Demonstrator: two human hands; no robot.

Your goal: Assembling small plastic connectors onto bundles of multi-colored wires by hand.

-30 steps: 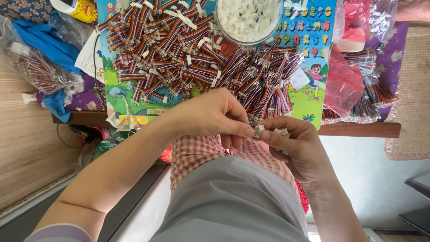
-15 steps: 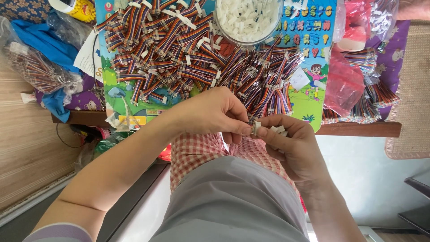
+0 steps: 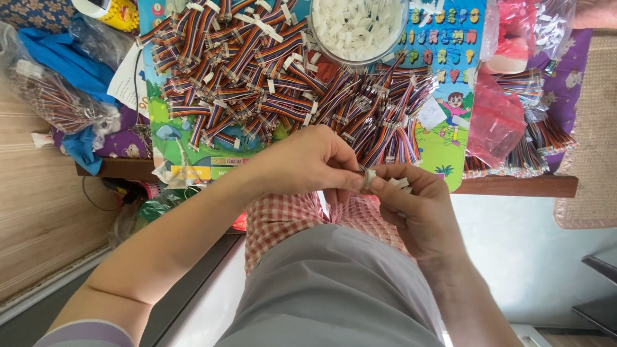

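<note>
My left hand and my right hand meet above my lap, just in front of the low table's wooden edge. Between the fingertips of both hands sits a small white plastic connector. More small white pieces lie tucked in my right hand. Rainbow-coloured wires run from the connector back toward the table, mostly hidden by my left fingers. Behind the hands lies a big heap of short rainbow ribbon cables with white connectors on a colourful cartoon mat.
A round clear tub of white connectors stands at the back of the mat. Red plastic bags and more cable bundles lie at the right. A clear bag of cables and blue cloth lie at the left.
Both hands stay in the same spot at the table edge. The fingertips have shifted slightly around the white connector, pressed closer together.
</note>
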